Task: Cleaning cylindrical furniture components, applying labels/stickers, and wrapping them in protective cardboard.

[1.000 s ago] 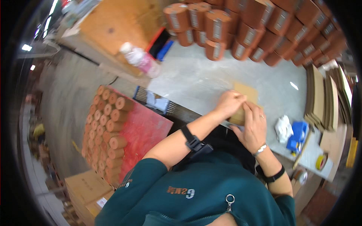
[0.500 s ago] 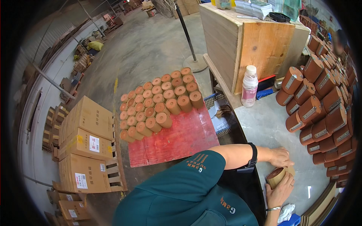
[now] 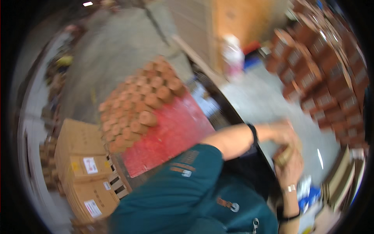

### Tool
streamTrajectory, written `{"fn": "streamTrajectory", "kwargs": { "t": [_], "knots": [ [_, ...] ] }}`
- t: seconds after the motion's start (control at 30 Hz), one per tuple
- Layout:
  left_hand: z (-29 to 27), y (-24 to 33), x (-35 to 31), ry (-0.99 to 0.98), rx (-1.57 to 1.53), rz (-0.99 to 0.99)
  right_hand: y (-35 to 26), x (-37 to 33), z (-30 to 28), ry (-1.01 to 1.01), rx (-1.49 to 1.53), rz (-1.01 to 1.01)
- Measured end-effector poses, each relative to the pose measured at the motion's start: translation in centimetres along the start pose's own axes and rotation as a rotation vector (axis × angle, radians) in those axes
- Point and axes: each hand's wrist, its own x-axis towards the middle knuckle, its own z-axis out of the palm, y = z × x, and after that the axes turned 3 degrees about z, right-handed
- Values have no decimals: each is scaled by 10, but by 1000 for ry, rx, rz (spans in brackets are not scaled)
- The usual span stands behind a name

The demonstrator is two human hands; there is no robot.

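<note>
A short cylinder in a tan wrapper [image 3: 281,156] is between my hands over the grey worktop at the right, tilted and smeared by motion. My right hand [image 3: 293,168] closes round its near side. From the far side my left hand [image 3: 285,133], below a black wristband, bends its fingers down onto the wrapper; its fingertips are blurred. To the left, rows of similar tan-wrapped cylinders with reddish-brown ends [image 3: 134,103] stand upright on a red board [image 3: 171,134].
Brown cylinders with metal strips [image 3: 311,74] are stacked at the right. A white bottle [image 3: 233,58] stands by a wooden cabinet [image 3: 249,23]. Flat brown sheets [image 3: 343,179] lean at the lower right, near a blue item [image 3: 310,199]. Cardboard boxes [image 3: 83,167] sit on a pallet at the left.
The whole view has swung and blurred, so the surroundings sit differently. My hands have come closer together around the cylinder, whose open end no longer shows clearly.
</note>
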Motion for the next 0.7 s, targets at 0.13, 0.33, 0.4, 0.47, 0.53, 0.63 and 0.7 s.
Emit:
{"fn": "streamTrajectory", "kwargs": {
  "t": [0.13,0.33,0.4,0.47,0.53,0.63,0.7],
  "knots": [
    [-31,4,-9,-268,76,-244,-21,7,-11,20,-22,-32],
    [-42,15,5,-335,-127,-484,-2,30,-17,-90,9,8],
    [-41,19,3,-281,-175,-546,12,38,-15,-137,54,-24],
    [-47,21,13,-328,-276,-629,31,47,-12,-252,172,-83],
    [-50,31,14,-374,-374,-718,43,60,-15,-386,302,-32],
    [-54,61,11,63,-228,-508,56,75,-16,-536,436,30],
    [-72,89,14,-76,48,-133,56,76,-13,-504,498,-38]
  ]
}}
